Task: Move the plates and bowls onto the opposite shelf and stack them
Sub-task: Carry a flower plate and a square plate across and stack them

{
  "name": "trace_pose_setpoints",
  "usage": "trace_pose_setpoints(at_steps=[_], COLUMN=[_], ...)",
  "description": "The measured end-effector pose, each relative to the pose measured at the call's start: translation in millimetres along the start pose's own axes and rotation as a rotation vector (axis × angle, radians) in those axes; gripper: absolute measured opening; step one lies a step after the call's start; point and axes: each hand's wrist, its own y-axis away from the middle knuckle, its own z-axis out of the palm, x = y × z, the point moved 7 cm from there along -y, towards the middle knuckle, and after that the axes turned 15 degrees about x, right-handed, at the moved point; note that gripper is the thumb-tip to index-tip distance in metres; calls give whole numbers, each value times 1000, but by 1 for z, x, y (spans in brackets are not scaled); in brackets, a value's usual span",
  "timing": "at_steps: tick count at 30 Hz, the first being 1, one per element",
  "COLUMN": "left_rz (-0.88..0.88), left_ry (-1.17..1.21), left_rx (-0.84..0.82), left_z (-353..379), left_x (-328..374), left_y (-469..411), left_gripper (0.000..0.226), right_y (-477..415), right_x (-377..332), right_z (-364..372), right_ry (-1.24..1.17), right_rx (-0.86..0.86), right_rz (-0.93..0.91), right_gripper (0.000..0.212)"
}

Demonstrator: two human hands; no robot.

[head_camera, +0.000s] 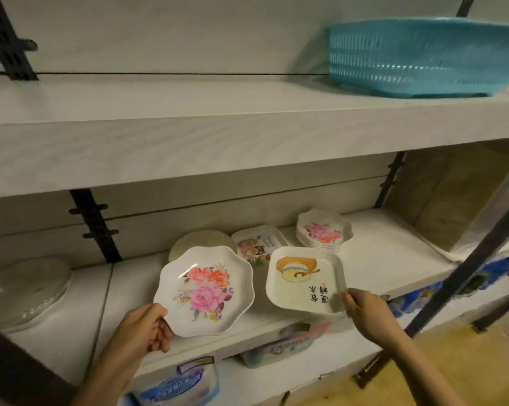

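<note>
My left hand [143, 328] grips the near-left rim of a scalloped white plate with pink flowers [204, 290], held just above the middle shelf [393, 253]. My right hand [364, 310] pinches the near-right corner of a square white plate with a pot picture and characters [304, 278]. Behind them on the shelf lie a plain round plate [202, 240], a square plate with a cartoon print [257, 243] and a small stack of flowered scalloped plates [323, 231].
A stack of clear glass plates [24, 288] sits at the shelf's left. A blue slatted basket [423, 57] stands on the upper shelf. A cardboard box [446, 194] fills the right end. Packaged goods [183, 382] lie on the shelf below. A dark metal post [464, 268] slants at right.
</note>
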Motion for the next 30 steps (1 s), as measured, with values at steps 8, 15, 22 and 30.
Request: trace_pose_setpoints(at_steps=[8,15,22,30], left_rz=[-133,-154,-130,-63], left_ry=[147,149,137,91], left_rx=[286,409,412,299], left_z=[14,12,14,38], left_x=[-9,-6,6,12], left_y=[15,28,22,-2], left_gripper=[38,37,33,41], right_y=[-109,-159,-180,-165], right_x=[-27,-54,-66,-65], right_z=[36,76,99,81], right_ry=[143,258,298,274], right_rx=[-100,-213,-274,-270], right_rz=[-300,-363,-272,-371], right_gripper=[38,35,38,39])
